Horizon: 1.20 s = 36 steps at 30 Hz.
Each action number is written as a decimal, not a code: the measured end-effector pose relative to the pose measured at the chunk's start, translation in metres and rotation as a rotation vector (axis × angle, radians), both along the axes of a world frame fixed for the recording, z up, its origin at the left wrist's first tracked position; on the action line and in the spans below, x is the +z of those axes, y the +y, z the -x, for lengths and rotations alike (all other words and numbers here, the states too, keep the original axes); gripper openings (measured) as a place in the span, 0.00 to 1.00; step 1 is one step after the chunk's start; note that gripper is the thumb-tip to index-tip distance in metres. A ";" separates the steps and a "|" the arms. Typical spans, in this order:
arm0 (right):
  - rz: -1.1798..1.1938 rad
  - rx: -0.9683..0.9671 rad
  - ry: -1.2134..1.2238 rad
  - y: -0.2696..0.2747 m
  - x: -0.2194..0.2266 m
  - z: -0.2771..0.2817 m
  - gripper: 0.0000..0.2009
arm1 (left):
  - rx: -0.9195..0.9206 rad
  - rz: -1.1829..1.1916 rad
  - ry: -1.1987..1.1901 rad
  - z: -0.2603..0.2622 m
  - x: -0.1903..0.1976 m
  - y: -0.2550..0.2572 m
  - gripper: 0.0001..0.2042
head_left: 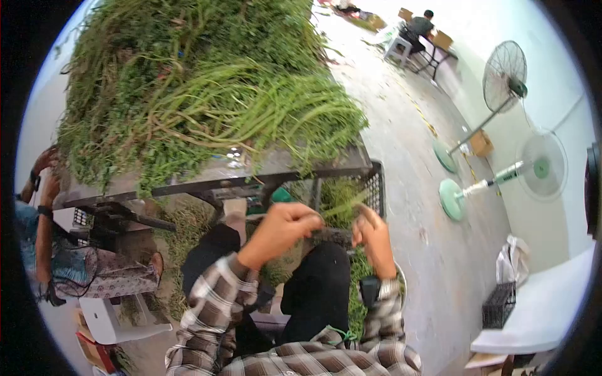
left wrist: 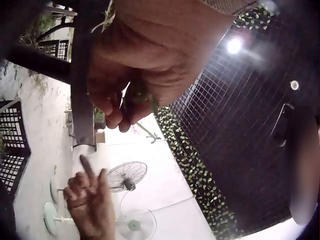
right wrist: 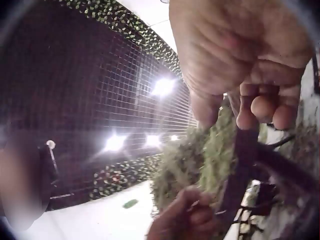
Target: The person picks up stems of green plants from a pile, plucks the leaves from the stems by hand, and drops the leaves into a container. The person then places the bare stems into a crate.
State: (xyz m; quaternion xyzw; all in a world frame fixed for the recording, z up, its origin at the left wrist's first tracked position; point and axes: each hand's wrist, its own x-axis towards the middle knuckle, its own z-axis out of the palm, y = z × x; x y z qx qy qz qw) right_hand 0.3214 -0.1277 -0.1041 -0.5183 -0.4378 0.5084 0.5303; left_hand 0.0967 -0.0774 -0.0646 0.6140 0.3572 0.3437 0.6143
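Note:
My left hand (head_left: 279, 230) is raised over my knees, below the table's near edge. In the left wrist view its thumb and curled fingers pinch a green plant stem (left wrist: 139, 92), mostly hidden by the fingers. To its right, my right hand (head_left: 375, 243) is held up with loosely bent fingers and nothing visible in them. Its thumb stands apart from the fingers in the right wrist view. A heap of leafy green plants (head_left: 251, 113) covers the table (head_left: 219, 182) in front. Between the hands, in the head view, green stems (head_left: 342, 210) show over a black crate (head_left: 376, 188).
Cut greens (head_left: 359, 294) lie beside my right leg. Another person's arm (head_left: 44, 238) reaches the table at the left. Two fans (head_left: 505, 78) stand at the right, and a black basket (head_left: 500, 305) is on the floor. A person (head_left: 419, 28) sits at a far table.

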 end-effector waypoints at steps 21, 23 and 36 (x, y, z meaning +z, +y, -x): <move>-0.542 -0.701 0.264 -0.052 0.089 -0.034 0.11 | 0.015 -0.281 -0.194 0.004 0.101 -0.002 0.14; -0.523 -0.643 0.170 -0.039 0.075 -0.050 0.11 | 0.285 -0.202 -0.422 0.017 0.103 0.013 0.14; -0.168 -0.410 -0.214 0.046 0.004 -0.009 0.13 | 0.886 -0.147 -0.632 0.090 0.051 0.074 0.16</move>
